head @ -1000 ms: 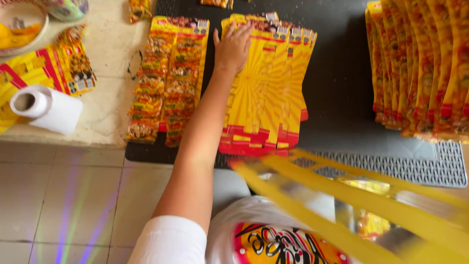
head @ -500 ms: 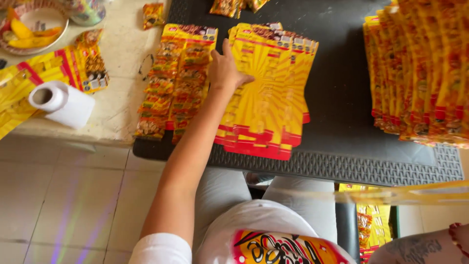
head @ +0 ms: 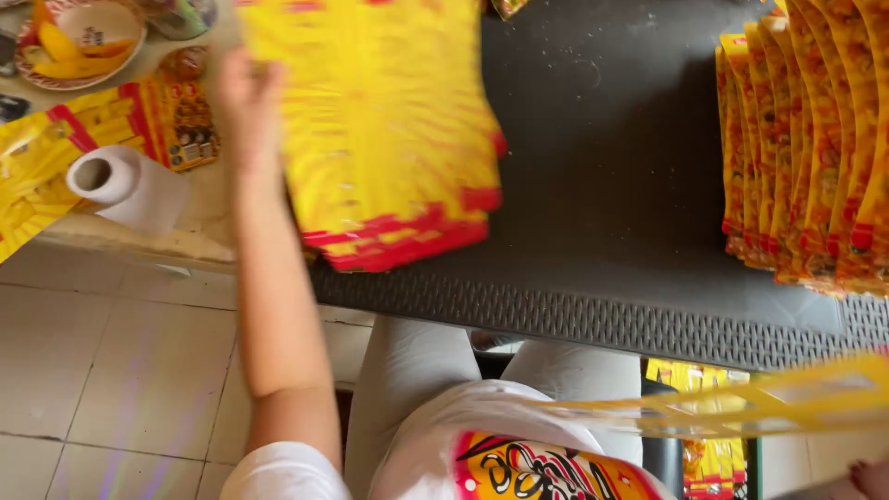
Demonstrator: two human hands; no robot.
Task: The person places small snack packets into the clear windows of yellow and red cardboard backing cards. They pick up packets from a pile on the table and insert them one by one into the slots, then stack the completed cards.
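Looking down from the head camera, I see my left hand blurred at the left edge of a stack of yellow packets with red lower borders. The fingers seem to close on that edge, but the blur keeps me from telling how firmly, or whether the stack is off the surface. The stack lies over the left part of the dark table, which has a ribbed near rim. I cannot count its packets exactly; three or four red edges show at the near end.

My right hand only peeks in at the near right corner, and I cannot tell its grip. Thin yellow strips, blurred, cross just above it.

At the far right, one fanned row of packets lies on the same table, roughly eight overlapping, well apart from the stack.

To the left stands a pale counter, just beside the table. On it I count one roll of white paper, lying on its side near the edge, one patterned bowl at the far left with yellow pieces inside, and one spread of flat yellow and red packets between bowl and roll.

Near me are white trousers and a tiled floor.
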